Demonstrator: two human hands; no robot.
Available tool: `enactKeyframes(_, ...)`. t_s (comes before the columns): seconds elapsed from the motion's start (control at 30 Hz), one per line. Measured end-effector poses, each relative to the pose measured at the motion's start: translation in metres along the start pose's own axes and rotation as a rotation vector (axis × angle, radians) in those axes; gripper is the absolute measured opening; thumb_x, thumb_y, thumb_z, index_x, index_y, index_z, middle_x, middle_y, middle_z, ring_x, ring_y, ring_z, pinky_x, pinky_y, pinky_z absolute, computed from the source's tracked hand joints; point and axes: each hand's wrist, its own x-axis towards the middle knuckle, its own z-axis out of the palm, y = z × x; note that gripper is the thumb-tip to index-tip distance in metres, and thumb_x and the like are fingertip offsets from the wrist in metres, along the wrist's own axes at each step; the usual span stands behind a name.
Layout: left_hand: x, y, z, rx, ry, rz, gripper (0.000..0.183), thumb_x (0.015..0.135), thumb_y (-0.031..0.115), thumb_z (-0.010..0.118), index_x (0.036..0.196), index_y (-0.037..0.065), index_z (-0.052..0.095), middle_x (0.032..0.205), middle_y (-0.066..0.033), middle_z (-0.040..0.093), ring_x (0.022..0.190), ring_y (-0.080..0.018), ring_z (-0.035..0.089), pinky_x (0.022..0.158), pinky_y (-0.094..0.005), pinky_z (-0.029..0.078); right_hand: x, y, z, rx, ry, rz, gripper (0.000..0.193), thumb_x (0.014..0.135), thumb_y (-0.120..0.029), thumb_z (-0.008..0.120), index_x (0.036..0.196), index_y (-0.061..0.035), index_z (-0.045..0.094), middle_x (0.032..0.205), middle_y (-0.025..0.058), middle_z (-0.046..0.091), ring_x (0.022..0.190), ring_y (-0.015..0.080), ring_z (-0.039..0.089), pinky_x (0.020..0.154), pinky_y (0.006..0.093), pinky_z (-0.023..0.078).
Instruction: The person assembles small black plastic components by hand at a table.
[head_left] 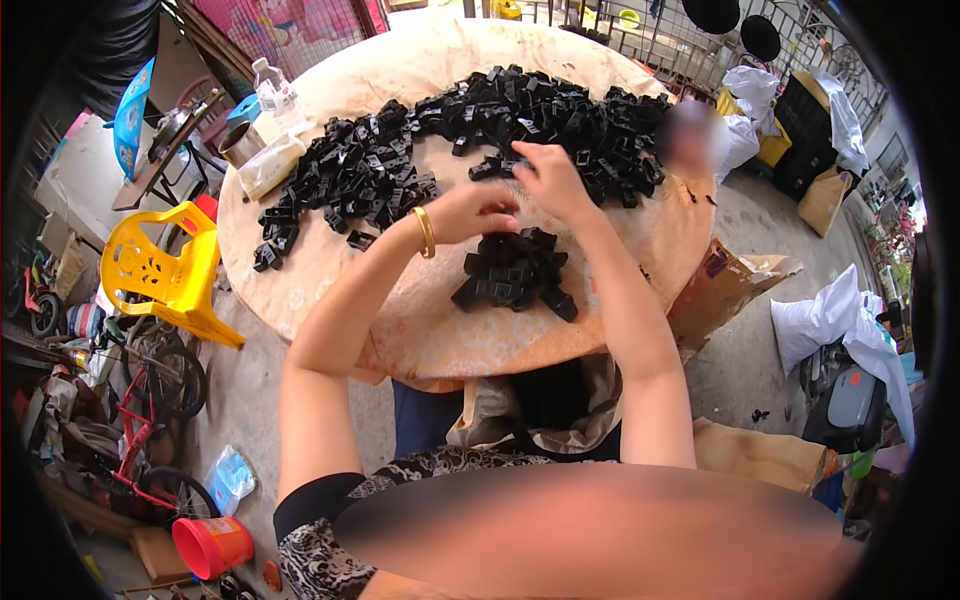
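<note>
A broad arc of small black plastic parts (pixel 530 110) spreads over the far side of the round table (pixel 330 290). A smaller heap of the same black parts (pixel 510 270) lies closer to me. My left hand (pixel 475 212), with a gold bangle (pixel 426 232) at its wrist, hovers just beyond and left of the small heap. Its fingers are bent and a little apart; I see no part held in them. My right hand (pixel 553 178) reaches to the near edge of the large pile, index finger stretched and thumb apart. Its other fingers are partly hidden.
A clear bottle (pixel 275 90) and a metal mug (pixel 240 146) stand at the table's left edge. Left of it are a yellow plastic chair (pixel 175 265), a red bucket (pixel 212 546) and bicycles. Cardboard (pixel 725 290) and white sacks (pixel 825 315) stand to the right.
</note>
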Motion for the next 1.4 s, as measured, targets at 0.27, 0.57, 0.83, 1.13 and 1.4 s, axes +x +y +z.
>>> enactKeyframes(0.27,0.035,-0.016,-0.008,0.430,0.377,-0.265,0.028,0.077,0.026,0.060,0.097,0.006,0.060,0.086,-0.0117,0.061,0.081,-0.0224,0.058,0.071,-0.0320,0.046,-0.003,-0.004,0.014,-0.231,-0.152,0.004,0.034,0.066,-0.008,0.057,0.100,-0.0079,0.058,0.089,0.0073,0.062,0.089,0.0263,0.052,0.078,0.0362,0.043)
enactKeyframes(0.57,0.042,-0.039,0.006,0.437,0.443,-0.262,0.025,0.067,0.015,0.064,0.087,0.002,0.055,0.085,-0.0166,0.060,0.084,-0.0304,0.057,0.075,-0.0366,0.046,-0.002,-0.001,0.008,0.181,0.221,0.238,0.036,0.074,-0.004,0.052,0.110,-0.0063,0.055,0.073,0.0096,0.058,0.056,0.0194,0.056,0.056,0.0268,0.048)
enactKeyframes(0.83,0.009,-0.019,0.006,-0.627,0.496,-0.260,0.041,0.069,0.011,0.072,0.100,0.002,0.048,0.070,-0.0083,0.057,0.053,-0.0134,0.057,0.046,-0.0239,0.049,0.005,-0.030,-0.013,1.359,-0.100,0.590,0.035,0.074,0.007,0.053,0.109,0.0024,0.051,0.090,0.0096,0.057,0.077,0.0176,0.061,0.070,0.0267,0.053)
enactKeyframes(1.13,0.006,-0.023,0.011,-0.946,0.381,-0.103,0.038,0.074,0.004,0.065,0.109,0.001,0.051,0.095,-0.0095,0.058,0.084,-0.0174,0.060,0.076,-0.0309,0.052,0.001,-0.040,-0.004,1.193,-0.146,0.487,0.027,0.075,-0.002,0.063,0.101,0.0025,0.056,0.085,0.0068,0.059,0.066,0.0108,0.059,0.057,0.0214,0.049)
enactKeyframes(1.4,0.004,-0.029,0.007,-1.016,0.426,-0.177,0.027,0.081,0.009,0.059,0.104,-0.002,0.053,0.093,-0.0073,0.058,0.078,-0.0142,0.058,0.071,-0.0250,0.049,0.001,-0.043,-0.003,0.820,-0.038,0.426,0.029,0.079,-0.017,0.061,0.100,0.0029,0.058,0.076,0.0047,0.062,0.060,0.0066,0.055,0.054,0.0202,0.045)
